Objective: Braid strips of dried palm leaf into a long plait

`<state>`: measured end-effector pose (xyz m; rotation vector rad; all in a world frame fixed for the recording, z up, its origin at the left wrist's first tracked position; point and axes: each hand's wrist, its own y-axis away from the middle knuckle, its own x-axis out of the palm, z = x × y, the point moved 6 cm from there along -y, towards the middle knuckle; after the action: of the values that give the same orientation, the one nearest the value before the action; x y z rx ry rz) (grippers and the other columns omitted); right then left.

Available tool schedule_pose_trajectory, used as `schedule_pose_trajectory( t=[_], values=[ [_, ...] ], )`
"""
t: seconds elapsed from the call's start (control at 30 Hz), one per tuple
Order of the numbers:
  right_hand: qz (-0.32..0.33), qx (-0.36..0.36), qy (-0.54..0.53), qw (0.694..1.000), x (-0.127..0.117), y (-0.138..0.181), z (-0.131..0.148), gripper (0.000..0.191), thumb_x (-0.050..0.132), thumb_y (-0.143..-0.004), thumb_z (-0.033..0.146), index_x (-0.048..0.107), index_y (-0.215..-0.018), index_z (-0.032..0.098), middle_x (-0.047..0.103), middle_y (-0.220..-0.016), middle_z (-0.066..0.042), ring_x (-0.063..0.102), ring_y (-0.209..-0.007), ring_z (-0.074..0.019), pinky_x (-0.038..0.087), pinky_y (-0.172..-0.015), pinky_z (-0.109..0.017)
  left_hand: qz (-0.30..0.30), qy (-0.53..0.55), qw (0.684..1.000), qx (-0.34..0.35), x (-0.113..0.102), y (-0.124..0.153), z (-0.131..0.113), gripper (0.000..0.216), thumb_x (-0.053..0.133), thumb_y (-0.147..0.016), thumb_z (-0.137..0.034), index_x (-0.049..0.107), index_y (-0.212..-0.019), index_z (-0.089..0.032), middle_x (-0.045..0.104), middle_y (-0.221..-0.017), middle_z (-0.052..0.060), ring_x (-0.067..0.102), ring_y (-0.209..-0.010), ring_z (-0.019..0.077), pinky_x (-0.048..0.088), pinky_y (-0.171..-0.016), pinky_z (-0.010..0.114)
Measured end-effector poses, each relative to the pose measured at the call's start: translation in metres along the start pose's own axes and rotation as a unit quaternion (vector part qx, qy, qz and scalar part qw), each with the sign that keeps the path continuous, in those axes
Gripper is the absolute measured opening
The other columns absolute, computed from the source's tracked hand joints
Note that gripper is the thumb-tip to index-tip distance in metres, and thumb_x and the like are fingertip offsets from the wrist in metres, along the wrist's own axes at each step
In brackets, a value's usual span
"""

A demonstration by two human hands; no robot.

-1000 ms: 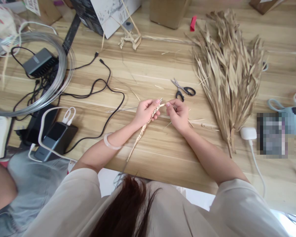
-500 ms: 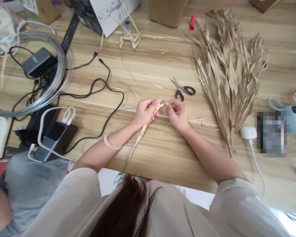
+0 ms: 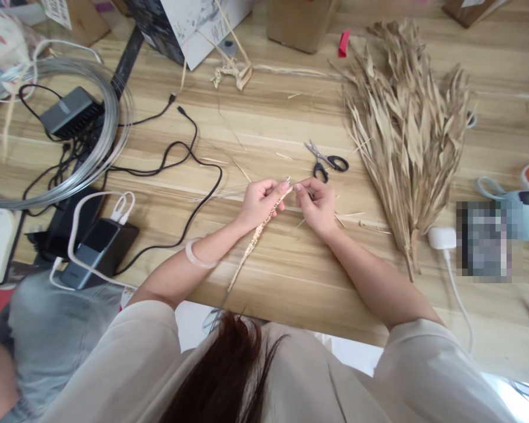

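Observation:
A thin braided straw strip (image 3: pixel 253 244) runs from my fingers down toward the table's near edge. My left hand (image 3: pixel 259 202) is closed on its upper end, thumb and fingers pinching it. My right hand (image 3: pixel 317 202) is closed too, pinching the loose straw strands at the braid's tip; the two hands' fingertips almost touch. Both hands hover just above the wooden table (image 3: pixel 291 276). Small black-handled scissors (image 3: pixel 327 160) lie just beyond my right hand.
A big bundle of dried leaves (image 3: pixel 405 135) lies to the right. Black cables (image 3: pixel 176 153), a wire coil (image 3: pixel 83 141), chargers and a power bank (image 3: pixel 99 249) crowd the left. A white plug (image 3: pixel 441 238) and a blurred object sit at right. Another person's leg shows at bottom left.
My hands have drawn a little closer together at the braid's tip. Otherwise nothing has shifted apart from slight camera movement.

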<state>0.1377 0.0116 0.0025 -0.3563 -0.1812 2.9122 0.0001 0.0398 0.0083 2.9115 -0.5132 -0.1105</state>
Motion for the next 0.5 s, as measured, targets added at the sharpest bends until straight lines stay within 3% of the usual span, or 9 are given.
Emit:
schedule_pose_trajectory(
  t=[0.17,0.33,0.5],
  values=[
    [-0.002,0.006,-0.017,1.0,0.0,0.0001,-0.0003,0.035,0.055,-0.084,0.052,0.057,-0.073,0.019,0.039,-0.048,0.005,0.032,-0.042,-0.0071,0.023,-0.043,-0.024,-0.019,0.009,1.0,-0.014,-0.0022,-0.001,0.0013,0.047,0.051,-0.082,-0.059,0.06,-0.072,-0.014,0.058,-0.049,-0.001,0.045,-0.033,0.0036,0.032,-0.032,0.015],
    [-0.009,0.012,-0.02,1.0,-0.0003,0.0003,0.0002,0.035,0.055,-0.083,0.053,0.056,-0.073,0.019,0.039,-0.047,0.005,0.032,-0.042,-0.0072,0.023,-0.043,-0.024,-0.021,0.044,0.998,-0.038,-0.0018,-0.0023,0.0045,0.031,0.057,-0.081,-0.045,0.059,-0.073,-0.015,0.059,-0.049,-0.002,0.049,-0.035,0.0048,0.037,-0.035,0.015],
    [-0.018,-0.006,-0.007,1.0,-0.0004,0.0012,0.0011,0.027,0.056,-0.084,0.043,0.059,-0.074,0.018,0.052,-0.058,0.002,0.038,-0.047,-0.0069,0.029,-0.045,-0.023,-0.031,0.041,0.998,-0.024,-0.0028,-0.002,0.0042,0.019,0.066,-0.071,-0.03,0.055,-0.068,-0.015,0.06,-0.05,-0.002,0.053,-0.041,0.0062,0.04,-0.037,0.015]
  ],
)
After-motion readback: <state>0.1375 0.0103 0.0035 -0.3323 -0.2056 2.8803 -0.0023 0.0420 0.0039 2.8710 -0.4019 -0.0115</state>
